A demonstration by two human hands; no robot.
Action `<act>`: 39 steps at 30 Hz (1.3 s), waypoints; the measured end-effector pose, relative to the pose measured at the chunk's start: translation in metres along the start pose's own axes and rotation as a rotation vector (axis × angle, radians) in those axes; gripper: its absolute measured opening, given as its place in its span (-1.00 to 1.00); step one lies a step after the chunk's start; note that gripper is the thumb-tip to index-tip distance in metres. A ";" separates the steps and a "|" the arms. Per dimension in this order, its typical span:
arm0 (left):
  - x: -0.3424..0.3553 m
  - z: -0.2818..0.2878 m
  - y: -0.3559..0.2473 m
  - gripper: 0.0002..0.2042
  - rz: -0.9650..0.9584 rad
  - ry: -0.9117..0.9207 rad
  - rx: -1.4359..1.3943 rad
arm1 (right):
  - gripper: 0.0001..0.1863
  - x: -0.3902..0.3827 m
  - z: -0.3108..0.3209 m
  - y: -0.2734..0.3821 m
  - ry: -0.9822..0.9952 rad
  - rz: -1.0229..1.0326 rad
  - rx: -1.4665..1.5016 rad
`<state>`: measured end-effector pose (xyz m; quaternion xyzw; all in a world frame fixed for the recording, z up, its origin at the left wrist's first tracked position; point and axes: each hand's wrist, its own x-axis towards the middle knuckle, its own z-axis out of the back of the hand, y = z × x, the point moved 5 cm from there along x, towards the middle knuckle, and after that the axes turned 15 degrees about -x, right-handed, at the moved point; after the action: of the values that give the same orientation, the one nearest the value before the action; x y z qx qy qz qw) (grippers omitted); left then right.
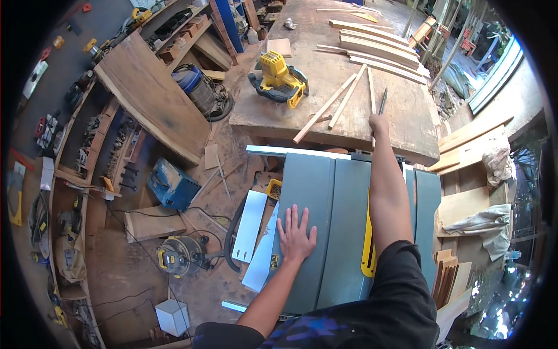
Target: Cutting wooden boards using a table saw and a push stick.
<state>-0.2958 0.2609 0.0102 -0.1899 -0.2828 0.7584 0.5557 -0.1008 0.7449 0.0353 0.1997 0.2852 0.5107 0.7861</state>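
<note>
Beneath me is a table saw with a grey-green top and a yellow insert around its slot. My left hand lies flat on the left part of that top, fingers spread. Stretched far forward past the saw, my right hand is closed over the near edge of the wooden workbench. From its fist a thin dark stick-like tool points away from me; its exact kind is unclear. A narrow wood strip runs right beside and partly under this hand. Two more loose strips lie just left of it.
A yellow and black power tool stands on the bench, with several boards farther back. On the left are a large slab, shop vacuums with hoses and cords on the floor, and tool shelves. Planks lean at right.
</note>
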 end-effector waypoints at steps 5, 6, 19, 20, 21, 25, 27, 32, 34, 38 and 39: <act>-0.011 0.002 0.003 -0.32 0.010 -0.019 0.015 | -0.66 -0.047 -0.063 0.063 0.187 0.155 0.099; -0.008 -0.004 -0.008 -0.32 -0.030 -0.005 -0.002 | -0.67 -0.032 -0.059 0.059 0.227 0.120 0.183; 0.010 -0.002 0.004 -0.36 -0.099 -0.101 -0.023 | -0.45 -0.127 0.220 -0.060 0.093 0.337 0.009; 0.005 -0.002 0.007 -0.36 -0.102 -0.119 -0.012 | -0.39 -0.153 0.266 -0.085 -0.008 0.348 0.039; 0.003 -0.002 0.007 -0.37 -0.105 -0.131 -0.023 | -0.33 -0.183 0.309 -0.110 -0.108 0.362 0.065; -0.003 -0.008 -0.001 -0.39 -0.152 -0.156 -0.094 | -0.25 -0.334 0.449 -0.243 -0.280 0.382 0.204; -0.005 -0.020 0.000 -0.42 -0.214 -0.208 -0.125 | -0.63 -0.397 0.495 -0.356 -0.347 0.062 -0.018; -0.038 0.011 0.023 -0.52 -0.334 -0.333 -0.365 | -0.67 -0.597 0.497 -0.622 -0.696 -0.252 -0.356; -0.080 0.012 -0.002 -0.54 -0.400 -0.355 -0.398 | -0.67 -0.690 0.476 -0.742 -0.756 -0.446 -0.134; -0.236 -0.003 -0.108 -0.57 -0.686 -0.139 -0.604 | -0.89 -0.842 0.411 -0.952 -0.730 -0.872 0.146; -0.277 -0.003 -0.138 -0.60 -0.764 -0.047 -0.611 | -0.89 -0.842 0.396 -0.964 -0.719 -0.883 0.169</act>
<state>-0.1066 0.0286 0.0883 -0.2098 -0.5542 0.3865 0.7067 0.5562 -0.4206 -0.0424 0.2849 0.0960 0.0093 0.9537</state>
